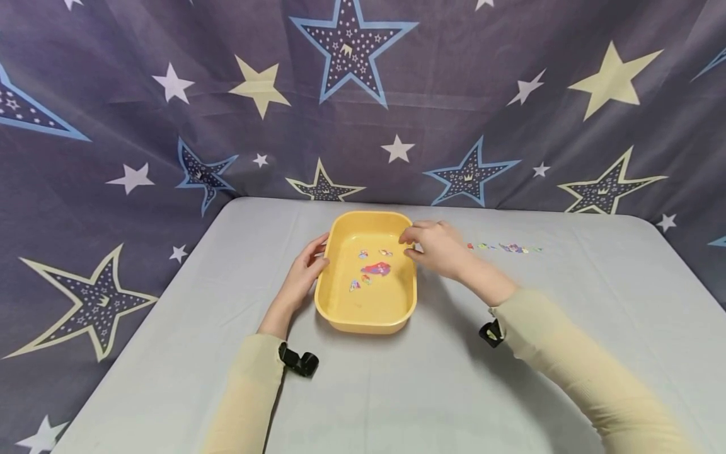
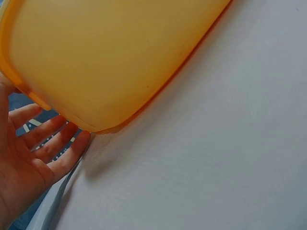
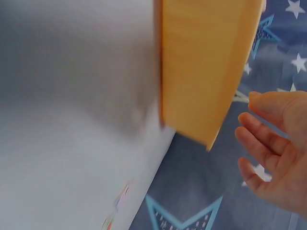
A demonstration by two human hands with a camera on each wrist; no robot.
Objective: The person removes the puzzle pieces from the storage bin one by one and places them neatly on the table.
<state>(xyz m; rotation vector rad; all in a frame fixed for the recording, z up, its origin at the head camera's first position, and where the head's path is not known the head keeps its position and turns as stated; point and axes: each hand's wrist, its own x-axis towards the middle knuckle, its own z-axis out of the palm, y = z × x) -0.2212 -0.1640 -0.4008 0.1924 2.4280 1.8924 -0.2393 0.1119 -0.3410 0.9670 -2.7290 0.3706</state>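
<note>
while hands flank yellow tray, small colorful pieces lie inside.

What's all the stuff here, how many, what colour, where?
table: one, pale grey, lower head view
starry curtain: one, dark purple-grey, behind the table
tub: one, yellow, on the table
tub stickers: five visible, multicoloured, inside on its floor
loose stickers: several, too small to count, multicoloured, right of tub
wrist cameras: two, black, one per wrist
sleeves: two, cream, on the arms
left hand: one, bare, at tub's left side
right hand: one, bare, at tub's right rim
</note>
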